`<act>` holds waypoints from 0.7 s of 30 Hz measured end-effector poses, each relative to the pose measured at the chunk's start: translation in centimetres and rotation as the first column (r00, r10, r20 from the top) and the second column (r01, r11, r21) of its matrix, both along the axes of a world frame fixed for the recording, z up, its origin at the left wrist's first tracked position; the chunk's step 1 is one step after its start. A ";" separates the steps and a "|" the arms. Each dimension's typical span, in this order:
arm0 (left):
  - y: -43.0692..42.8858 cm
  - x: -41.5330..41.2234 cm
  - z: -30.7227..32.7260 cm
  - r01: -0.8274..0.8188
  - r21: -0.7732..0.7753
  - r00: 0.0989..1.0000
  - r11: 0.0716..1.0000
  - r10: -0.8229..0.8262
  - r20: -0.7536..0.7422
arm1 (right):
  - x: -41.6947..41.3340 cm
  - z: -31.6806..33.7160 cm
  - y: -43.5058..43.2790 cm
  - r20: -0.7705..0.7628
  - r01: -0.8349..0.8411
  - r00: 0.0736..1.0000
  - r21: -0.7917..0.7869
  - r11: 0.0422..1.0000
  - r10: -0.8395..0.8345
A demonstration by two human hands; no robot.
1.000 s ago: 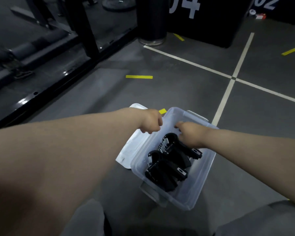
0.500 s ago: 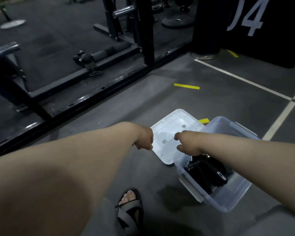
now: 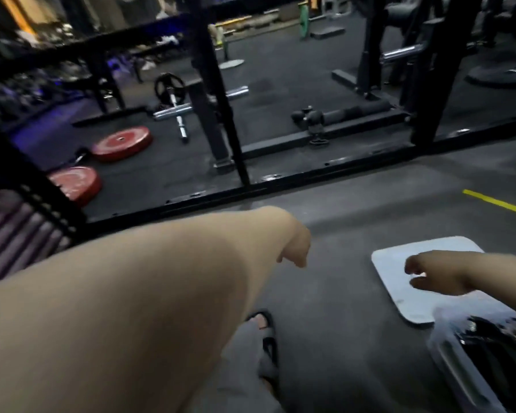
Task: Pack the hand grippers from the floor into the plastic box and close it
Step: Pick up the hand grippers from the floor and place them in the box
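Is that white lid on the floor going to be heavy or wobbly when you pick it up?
Probably light: the lid looks like a thin, flat plastic sheet. It may bend a little if lifted by one corner. Lying flat on the floor, it is unlikely to roll, but its edge could be fiddly to get fingers under.

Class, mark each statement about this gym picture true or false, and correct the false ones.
1. The lid lies on the floor beside the box. True.
2. The box is closed. False: it is open, with black hand grippers inside.
3. Two red weight plates lie on the floor. True.
4. The left hand holds a hand gripper. False: it holds nothing.
5. The right hand is over the lid. True.
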State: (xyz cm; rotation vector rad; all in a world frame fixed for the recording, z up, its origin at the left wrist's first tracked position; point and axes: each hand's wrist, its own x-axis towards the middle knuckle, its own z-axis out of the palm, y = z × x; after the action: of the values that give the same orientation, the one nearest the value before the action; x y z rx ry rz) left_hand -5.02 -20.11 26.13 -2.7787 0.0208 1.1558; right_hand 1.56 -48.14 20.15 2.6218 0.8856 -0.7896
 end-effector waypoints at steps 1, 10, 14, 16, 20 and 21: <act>1.2 -0.3 0.7 -0.015 0.001 1.000 1.000 0.015 0.022 | 0.5 0.4 0.1 0.029 -0.002 1.000 0.000 1.000 0.002; 12.9 -8.3 -3.2 -0.004 0.014 0.993 1.000 0.006 -0.115 | 1.2 -2.4 12.2 0.033 -0.075 0.997 -0.035 0.997 0.076; 18.6 -12.2 -4.3 0.052 0.017 0.986 0.999 -0.048 -0.161 | -3.5 -3.2 23.5 -0.105 -0.132 0.986 -0.041 0.990 0.127; 21.8 -13.2 -4.4 0.012 0.032 0.991 0.999 -0.008 -0.133 | -6.2 -3.1 28.7 -0.133 -0.176 0.976 -0.021 0.984 0.172; 28.1 -14.7 -5.7 -0.097 0.003 0.995 0.995 0.097 -0.021 | -11.3 -3.3 37.0 -0.189 -0.254 0.948 0.025 0.967 0.254; 29.4 -15.1 -6.3 -0.124 0.007 0.992 0.992 0.124 -0.010 | -12.0 -3.8 38.6 -0.192 -0.268 0.944 0.031 0.963 0.269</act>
State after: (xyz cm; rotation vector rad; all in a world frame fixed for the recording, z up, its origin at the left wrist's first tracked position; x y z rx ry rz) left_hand -20.11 9.31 19.84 -2.8029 -0.1562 1.1957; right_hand -10.42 -9.50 16.36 2.3829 1.2672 -0.9787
